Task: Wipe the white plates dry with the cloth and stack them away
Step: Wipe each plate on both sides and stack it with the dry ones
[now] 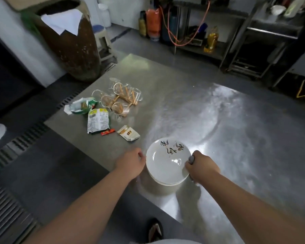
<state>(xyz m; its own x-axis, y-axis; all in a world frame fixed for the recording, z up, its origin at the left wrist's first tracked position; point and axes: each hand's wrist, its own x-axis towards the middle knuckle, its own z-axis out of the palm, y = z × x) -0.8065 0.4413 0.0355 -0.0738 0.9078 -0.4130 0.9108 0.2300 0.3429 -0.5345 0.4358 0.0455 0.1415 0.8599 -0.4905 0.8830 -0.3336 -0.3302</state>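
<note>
The plate (165,164) is round, white and glossy, with black brush characters on its far half. It lies level, face up, on top of a stack (161,188) of white plates at the near edge of the table (218,120). The left hand (130,162) holds its left rim. The cloth (191,158) is grey, bunched in the right hand (202,167) and pressed to the right rim.

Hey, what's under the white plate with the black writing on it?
The edges of more white plates stacked beneath the top plate, on the steel table. Their faces and number are covered.
</note>
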